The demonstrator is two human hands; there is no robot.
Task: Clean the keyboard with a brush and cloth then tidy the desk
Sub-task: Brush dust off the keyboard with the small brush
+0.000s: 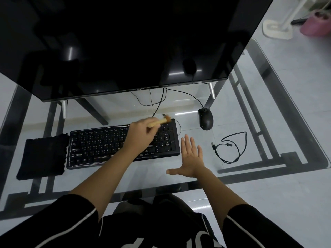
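Observation:
A black keyboard [100,145] lies on the glass desk [250,176] in front of me. My left hand [141,133] reaches across it and is shut on a wooden-handled brush [159,122], whose bristles sit at the keyboard's far right corner, over the number pad. My right hand [189,156] rests flat and open on the glass just right of the keyboard, fingers spread, holding nothing. A black cloth [43,156] lies flat on the desk, touching the keyboard's left end.
A large dark monitor [125,42] on metal feet stands behind the keyboard. A black wired mouse [205,119] sits at the back right. A loose black USB cable [231,147] lies coiled right of my right hand. Thin cables run under the monitor.

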